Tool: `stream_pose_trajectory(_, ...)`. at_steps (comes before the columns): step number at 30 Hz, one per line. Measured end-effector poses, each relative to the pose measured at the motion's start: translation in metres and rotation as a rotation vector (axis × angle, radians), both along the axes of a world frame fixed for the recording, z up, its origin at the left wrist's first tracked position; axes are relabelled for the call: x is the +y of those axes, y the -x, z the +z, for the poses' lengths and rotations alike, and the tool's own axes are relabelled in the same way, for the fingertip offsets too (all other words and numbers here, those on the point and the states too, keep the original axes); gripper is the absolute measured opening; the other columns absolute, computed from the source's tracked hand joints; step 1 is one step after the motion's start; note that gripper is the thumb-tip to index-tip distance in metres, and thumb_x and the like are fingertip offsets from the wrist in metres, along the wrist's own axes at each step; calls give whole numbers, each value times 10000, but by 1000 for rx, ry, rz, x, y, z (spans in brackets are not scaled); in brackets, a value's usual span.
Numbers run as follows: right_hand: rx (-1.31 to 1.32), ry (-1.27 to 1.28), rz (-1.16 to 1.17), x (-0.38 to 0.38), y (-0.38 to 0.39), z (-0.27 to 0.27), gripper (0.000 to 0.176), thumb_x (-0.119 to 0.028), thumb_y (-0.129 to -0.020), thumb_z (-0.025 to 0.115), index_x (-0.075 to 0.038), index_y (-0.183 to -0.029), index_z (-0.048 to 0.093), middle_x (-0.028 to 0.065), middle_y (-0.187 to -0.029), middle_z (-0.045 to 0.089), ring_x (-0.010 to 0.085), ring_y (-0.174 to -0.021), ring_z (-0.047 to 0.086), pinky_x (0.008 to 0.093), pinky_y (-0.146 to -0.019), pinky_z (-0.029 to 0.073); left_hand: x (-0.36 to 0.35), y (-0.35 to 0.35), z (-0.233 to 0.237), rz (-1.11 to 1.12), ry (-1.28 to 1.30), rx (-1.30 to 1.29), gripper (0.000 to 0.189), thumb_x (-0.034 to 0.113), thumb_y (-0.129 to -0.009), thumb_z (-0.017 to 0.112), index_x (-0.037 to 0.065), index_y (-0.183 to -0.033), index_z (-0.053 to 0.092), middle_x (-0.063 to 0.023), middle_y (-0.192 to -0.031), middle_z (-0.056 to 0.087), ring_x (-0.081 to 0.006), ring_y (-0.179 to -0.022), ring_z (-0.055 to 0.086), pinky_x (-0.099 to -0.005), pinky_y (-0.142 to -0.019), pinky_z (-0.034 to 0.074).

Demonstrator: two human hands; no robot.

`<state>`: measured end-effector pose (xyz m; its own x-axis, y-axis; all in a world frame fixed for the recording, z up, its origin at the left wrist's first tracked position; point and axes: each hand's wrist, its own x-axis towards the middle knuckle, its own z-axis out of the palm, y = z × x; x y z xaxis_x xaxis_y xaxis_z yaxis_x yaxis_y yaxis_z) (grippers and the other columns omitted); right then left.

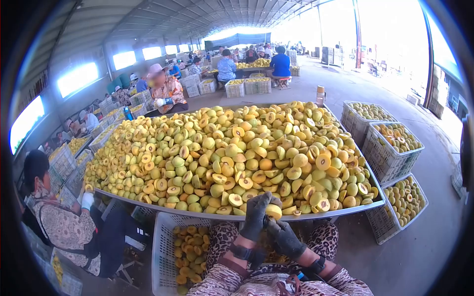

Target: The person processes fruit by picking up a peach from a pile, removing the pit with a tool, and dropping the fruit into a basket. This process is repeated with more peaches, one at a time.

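My left hand (255, 217), in a dark grey glove, is closed around a yellow peach half (273, 212) just over the near edge of the metal table. Beside and below it is my gloved right hand (286, 240), its fingers closed against the fruit's underside. Whether a small tool is in those fingers is hidden. In front of both hands a big heap of halved yellow peaches (237, 153) covers the metal-rimmed table (168, 209); many show brown centres.
At my left knee stands a white crate (163, 246) holding peach halves. Filled crates (390, 160) are stacked off the table's right end. A bottle (320, 96) stands at the far right corner. One person (64, 222) sits close on the left, another (165, 91) across the table.
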<state>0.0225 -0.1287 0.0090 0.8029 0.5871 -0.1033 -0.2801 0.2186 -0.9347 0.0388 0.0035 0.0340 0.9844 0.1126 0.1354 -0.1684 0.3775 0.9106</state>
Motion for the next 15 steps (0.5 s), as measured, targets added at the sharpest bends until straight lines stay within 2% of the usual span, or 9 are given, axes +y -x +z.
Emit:
stream_pose_trajectory(3,-35,119,-38,-2,3,-2,288,-265,-1032,508,-12,-1075,638,-9,-947,646,65,-826,593,257,-693,506,-10,6,5,-16,264,44,389,357,-985,582,-2,-859,660,-77,-764,662,-146,-717,640,-271,-662,517)
stream_pose_trajectory(5,155,36,-48,0,10,13,284,-290,-1017,507,-43,-945,624,-40,-768,582,50,-670,517,210,-593,423,-10,5,1,68,99,-3,350,318,-983,592,0,-854,662,-78,-762,666,-148,-701,636,-276,-642,515)
stream_pose_trajectory(6,160,30,-56,-5,7,18,284,-290,-1017,507,-43,-945,624,-40,-768,582,50,-670,517,210,-593,423,-11,5,2,133,-109,-14,314,268,-981,593,-10,-850,660,-84,-758,671,-149,-697,638,-278,-644,518)
stream_pose_trajectory(7,116,-7,101,-14,2,23,286,-296,-1023,508,-35,-1035,625,-31,-860,608,57,-754,547,226,-675,458,-12,9,11,123,-114,-4,314,268,-981,593,-10,-850,660,-84,-758,671,-149,-697,638,-278,-644,518)
stream_pose_trajectory(8,70,-45,254,-19,0,27,313,-301,-1029,510,-27,-1126,625,-23,-951,634,64,-837,577,243,-757,493,-12,14,23,203,-314,-178,314,259,-978,594,-18,-846,659,-90,-765,677,-149,-704,642,-279,-652,520)
stream_pose_trajectory(9,75,-55,236,-20,1,32,313,-301,-1029,510,-27,-1126,625,-23,-951,634,64,-837,577,243,-757,493,-13,14,32,274,-511,-362,313,251,-975,594,-25,-842,658,-96,-772,682,-148,-710,646,-279,-660,521)
stream_pose_trajectory(11,-70,-74,192,-22,8,36,326,-311,-1026,512,-33,-1157,618,-17,-979,628,65,-885,569,249,-778,489,-15,12,36,215,-405,-399,381,293,-988,556,-37,-826,655,-112,-779,685,-157,-713,646,-288,-673,526)
stream_pose_trajectory(13,2,-130,195,-24,8,22,329,-310,-1026,512,-34,-1176,611,-13,-997,623,63,-908,563,248,-784,487,-15,13,30,34,-59,-213,453,348,-1006,500,-32,-806,645,-124,-786,685,-173,-720,650,-298,-681,531)
stream_pose_trajectory(15,87,-189,218,-25,4,8,333,-308,-1026,512,-36,-1196,604,-9,-1016,619,61,-931,557,247,-789,485,-14,12,21,-30,-11,-198,504,407,-1021,463,-15,-805,631,-136,-791,686,-188,-705,655,-302,-671,536)
